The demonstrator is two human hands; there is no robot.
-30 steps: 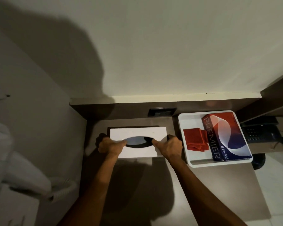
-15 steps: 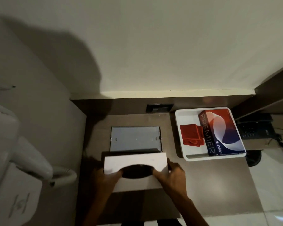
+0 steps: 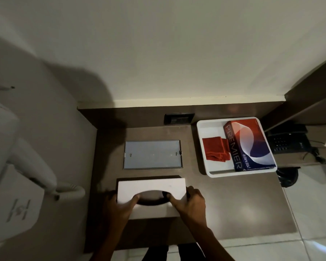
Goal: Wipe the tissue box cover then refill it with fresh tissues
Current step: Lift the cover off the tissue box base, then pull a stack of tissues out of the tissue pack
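Observation:
The white tissue box cover (image 3: 152, 186), with a dark oval slot on top, sits near the front of the brown counter. My left hand (image 3: 119, 206) grips its left end with a thumb in the slot. My right hand (image 3: 188, 201) grips its right end the same way. Behind the cover, its grey metal base plate (image 3: 152, 154) lies flat and bare on the counter. A white tray (image 3: 211, 129) at the right holds a folded red cloth (image 3: 215, 150) and a red-and-blue PREMIER tissue box (image 3: 250, 146).
A white wall-mounted hair dryer (image 3: 17, 157) with a coiled cord hangs at the left. A dark wall socket (image 3: 179, 118) sits behind the base plate. A black telephone (image 3: 288, 143) stands right of the tray. The counter's front edge (image 3: 233, 240) is close below my hands.
Both hands lifted the cover off its base plate and brought it toward me to the front of the counter. The grey base plate is now exposed behind it.

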